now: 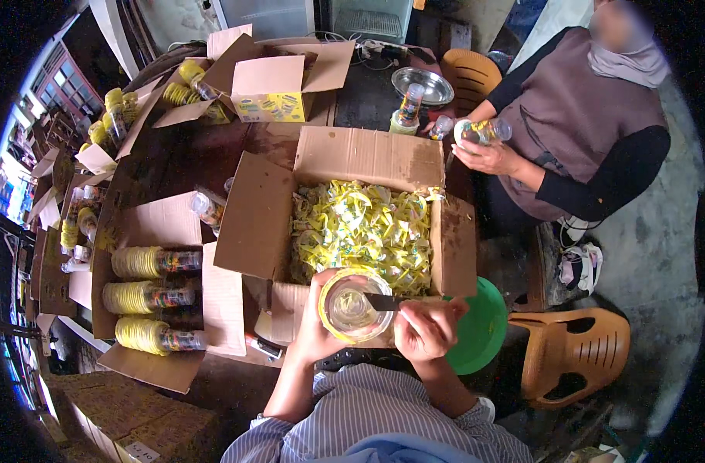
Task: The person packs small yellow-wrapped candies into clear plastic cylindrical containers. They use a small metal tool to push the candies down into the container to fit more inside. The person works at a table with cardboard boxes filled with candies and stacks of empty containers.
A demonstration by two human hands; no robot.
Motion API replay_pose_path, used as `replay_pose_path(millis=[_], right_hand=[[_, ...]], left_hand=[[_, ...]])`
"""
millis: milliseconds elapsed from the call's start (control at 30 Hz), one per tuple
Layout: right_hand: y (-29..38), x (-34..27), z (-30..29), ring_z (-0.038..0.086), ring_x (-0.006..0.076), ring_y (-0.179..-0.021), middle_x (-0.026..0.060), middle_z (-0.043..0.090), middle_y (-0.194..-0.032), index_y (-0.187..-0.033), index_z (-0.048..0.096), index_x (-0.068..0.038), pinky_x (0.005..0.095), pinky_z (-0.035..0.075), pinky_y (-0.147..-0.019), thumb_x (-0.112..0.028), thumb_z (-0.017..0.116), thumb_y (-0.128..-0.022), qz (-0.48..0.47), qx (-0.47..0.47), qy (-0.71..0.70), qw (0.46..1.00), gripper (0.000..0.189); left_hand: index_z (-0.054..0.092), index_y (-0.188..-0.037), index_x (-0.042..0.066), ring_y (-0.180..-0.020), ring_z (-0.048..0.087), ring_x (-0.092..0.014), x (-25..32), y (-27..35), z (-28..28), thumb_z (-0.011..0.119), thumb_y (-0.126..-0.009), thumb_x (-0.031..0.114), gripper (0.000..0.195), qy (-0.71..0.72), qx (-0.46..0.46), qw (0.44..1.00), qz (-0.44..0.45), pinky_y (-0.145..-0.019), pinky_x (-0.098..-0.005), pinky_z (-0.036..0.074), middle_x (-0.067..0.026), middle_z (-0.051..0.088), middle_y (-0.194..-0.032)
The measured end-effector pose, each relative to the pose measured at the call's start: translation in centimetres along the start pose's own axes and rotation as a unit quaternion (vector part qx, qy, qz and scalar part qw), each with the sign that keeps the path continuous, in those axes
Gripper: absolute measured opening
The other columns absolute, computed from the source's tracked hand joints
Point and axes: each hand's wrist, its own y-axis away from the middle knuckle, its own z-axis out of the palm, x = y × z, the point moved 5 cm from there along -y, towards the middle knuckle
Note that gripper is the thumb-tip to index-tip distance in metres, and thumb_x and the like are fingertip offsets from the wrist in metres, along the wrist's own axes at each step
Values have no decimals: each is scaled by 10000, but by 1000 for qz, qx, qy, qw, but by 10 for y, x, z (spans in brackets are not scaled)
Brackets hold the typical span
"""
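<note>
My left hand [313,327] grips a clear plastic cup [341,315] by its side. The cup's round mouth, edged in yellow, faces up at me; whether more cups are nested in it I cannot tell. In my right hand [426,331] is a dark flat blade [381,302], probably a knife. Its tip reaches over the cup's mouth from the right; contact with the cup is unclear. Just beyond both hands stands an open cardboard box [257,223], filled with crumpled yellow-and-clear plastic scraps [361,231].
On the left, an open carton [222,301] holds three stacks of yellow-rimmed cups [135,298]. A green basin [480,330] and an orange plastic chair [578,359] are at right. Across the table, a co-worker [584,116] holds a cup stack [483,132] near a metal bowl [423,85].
</note>
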Motion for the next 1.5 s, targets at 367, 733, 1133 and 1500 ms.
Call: replay_pose_path(millis=[367,733,1133,1500], right_hand=[[-12,1,12,506,161,-585,18,558,-645,-785,603,-66,317,363,-671,15,618,-616,60,-20,-12,998,188],[3,3,2,515,172,-555,23,593,-675,-796,616,-88,299,381,-570,-1,644,-602,46,-3,-37,998,214],[0,7,13,515,178,-593,60,581,-682,-797,589,-21,297,384,-615,36,623,-619,180,21,-106,978,189],[5,4,7,525,184,-584,55,601,-685,-780,593,-31,315,369,-668,31,632,-620,108,4,-66,992,176]], left_hand=[[348,-1086,19,-973,481,-211,-5,2,3,774,-560,112,683,-10,-21,1000,-14,-846,-321,383,-110,465,-1032],[328,-1109,18,-996,478,-207,-1,-2,2,761,-573,94,694,-15,-33,999,-3,-863,-321,379,-109,462,-1059],[325,-1120,12,-997,475,-220,-6,1,8,762,-579,126,705,-43,-55,998,1,-866,-331,373,-118,465,-1056],[323,-1123,12,-1013,472,-221,-8,1,8,750,-591,105,689,-9,-67,998,-7,-868,-335,378,-119,467,-1062]])
